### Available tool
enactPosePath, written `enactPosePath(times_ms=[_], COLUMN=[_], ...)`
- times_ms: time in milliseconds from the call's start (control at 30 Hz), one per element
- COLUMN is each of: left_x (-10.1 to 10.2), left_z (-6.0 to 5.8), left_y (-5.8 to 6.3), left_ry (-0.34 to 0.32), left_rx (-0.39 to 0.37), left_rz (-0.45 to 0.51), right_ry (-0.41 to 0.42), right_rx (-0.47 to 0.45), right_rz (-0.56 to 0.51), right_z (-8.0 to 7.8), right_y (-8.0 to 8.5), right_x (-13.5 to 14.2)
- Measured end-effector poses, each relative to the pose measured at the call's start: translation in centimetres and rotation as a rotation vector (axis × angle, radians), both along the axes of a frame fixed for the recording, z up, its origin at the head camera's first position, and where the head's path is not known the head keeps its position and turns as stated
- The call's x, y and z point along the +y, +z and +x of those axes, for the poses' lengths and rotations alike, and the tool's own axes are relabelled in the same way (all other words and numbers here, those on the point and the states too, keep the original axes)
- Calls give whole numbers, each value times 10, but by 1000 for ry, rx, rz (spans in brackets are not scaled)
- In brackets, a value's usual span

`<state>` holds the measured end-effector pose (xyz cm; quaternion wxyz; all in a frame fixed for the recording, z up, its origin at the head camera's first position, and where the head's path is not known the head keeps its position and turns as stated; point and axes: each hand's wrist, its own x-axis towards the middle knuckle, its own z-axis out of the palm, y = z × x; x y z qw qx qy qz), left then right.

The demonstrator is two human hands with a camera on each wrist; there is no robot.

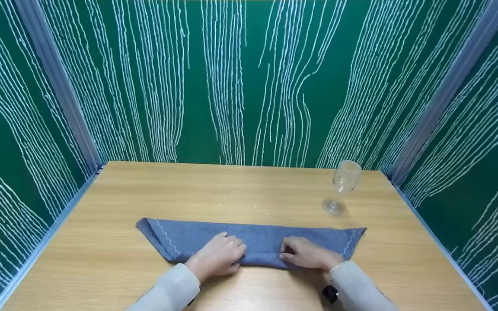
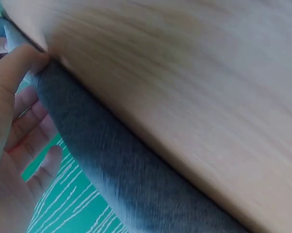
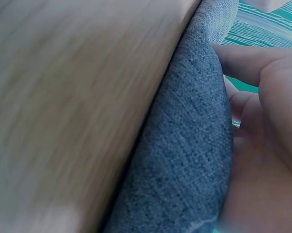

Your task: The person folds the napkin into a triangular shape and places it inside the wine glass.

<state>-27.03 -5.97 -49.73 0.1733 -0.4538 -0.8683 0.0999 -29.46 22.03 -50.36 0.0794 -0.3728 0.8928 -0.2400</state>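
A blue-grey cloth (image 1: 260, 237), folded into a long strip with pointed ends, lies across the table in the head view. White wavy stitching shows near both ends. My left hand (image 1: 223, 255) holds its near edge left of the middle; in the left wrist view the thumb (image 2: 37, 58) presses at that edge, with the other fingers loosely bent beyond the fold. Right of the middle, my right hand (image 1: 305, 252) pinches the cloth, its thumb (image 3: 243, 60) against the rounded fold in the right wrist view. Those right fingers are partly hidden behind the cloth.
A clear stemmed glass (image 1: 347, 176) stands upright at the back right, behind the cloth's right end. Several tiny pale specks dot the wooden table (image 1: 180, 185) beyond the cloth. Green panels (image 1: 193, 129) with white wavy lines enclose the table at the back and sides.
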Motion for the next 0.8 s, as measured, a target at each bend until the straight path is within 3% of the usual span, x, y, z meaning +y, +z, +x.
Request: enactPosePath(times_ms=[233, 567, 667, 800], left_x=[0, -5, -5, -4], left_z=[-5, -14, -13, -12], left_y=[1, -1, 0, 0], left_ry=[3, 64, 76, 81], left_rx=[-6, -253, -284, -299], left_rz=[47, 169, 187, 204], right_ry=[-16, -11, 3, 8], right_rx=[-13, -9, 35, 174], right_rz=[6, -18, -15, 17], right_z=[0, 1, 2, 6], right_y=[1, -2, -4, -4], right_x=[0, 0, 0, -2])
